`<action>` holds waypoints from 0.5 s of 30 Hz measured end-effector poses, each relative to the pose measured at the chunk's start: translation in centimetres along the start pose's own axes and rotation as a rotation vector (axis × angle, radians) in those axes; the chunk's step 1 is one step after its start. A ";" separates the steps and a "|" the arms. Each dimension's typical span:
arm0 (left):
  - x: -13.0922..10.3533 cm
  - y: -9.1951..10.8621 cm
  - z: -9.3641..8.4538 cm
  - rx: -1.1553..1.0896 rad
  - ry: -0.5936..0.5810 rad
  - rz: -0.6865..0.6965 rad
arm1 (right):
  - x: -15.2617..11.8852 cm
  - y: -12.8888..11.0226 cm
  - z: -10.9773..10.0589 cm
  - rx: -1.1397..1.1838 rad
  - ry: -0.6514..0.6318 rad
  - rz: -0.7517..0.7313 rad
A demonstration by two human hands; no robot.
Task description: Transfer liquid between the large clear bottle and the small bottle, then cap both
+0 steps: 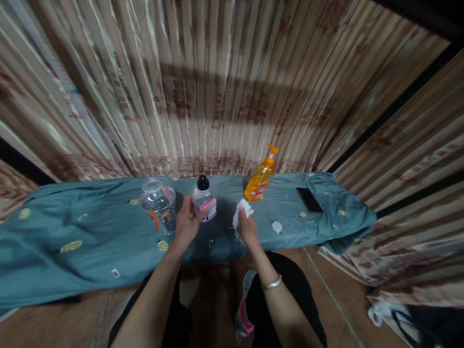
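A small clear bottle [206, 199] with a black cap and a pink label stands upright on the cloth-covered bench. My left hand [187, 223] is closed around its left side, fingers behind and thumb across the front. A crumpled white cloth [238, 220] is bunched in my right hand [249, 231], whose fingers are mostly hidden by it. Just behind that hand stands an orange pump bottle [259, 181], partly full of orange liquid. Left of my left hand is a large clear plastic jar [159, 205] with an open top and orange markings.
A teal patterned cloth [97, 232] covers the long, narrow bench. On its right part lie a white round lid [277, 227] and a black phone [309, 200]. A pleated curtain [217, 96] hangs close behind. Below are my legs and the tiled floor [326, 280].
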State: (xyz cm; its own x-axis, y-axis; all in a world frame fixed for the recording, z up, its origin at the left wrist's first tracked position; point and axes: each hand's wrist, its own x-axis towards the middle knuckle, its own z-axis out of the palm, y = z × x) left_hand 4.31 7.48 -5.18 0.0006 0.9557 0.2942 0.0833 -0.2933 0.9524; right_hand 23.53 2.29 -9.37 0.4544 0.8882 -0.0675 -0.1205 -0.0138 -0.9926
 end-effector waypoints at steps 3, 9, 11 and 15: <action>0.1 -0.1 -0.3 0.008 0.022 0.012 | 1.0 0.5 2.1 -0.249 -0.038 -0.090; 0.2 -0.1 -0.2 0.030 0.043 0.027 | 0.5 2.9 3.1 -1.049 -0.200 -0.397; 0.2 0.1 0.2 0.029 0.037 0.025 | 0.3 2.8 2.5 -0.973 -0.173 -0.461; -0.1 0.5 1.9 0.001 0.003 0.025 | -0.2 1.1 2.3 -0.754 -0.167 -0.545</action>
State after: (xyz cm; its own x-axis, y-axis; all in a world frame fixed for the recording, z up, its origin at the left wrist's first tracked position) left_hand 6.24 7.29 -4.87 -0.0004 0.9482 0.3177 0.0839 -0.3166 0.9448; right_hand 21.31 3.16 -10.23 0.1409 0.9133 0.3822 0.7004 0.1809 -0.6905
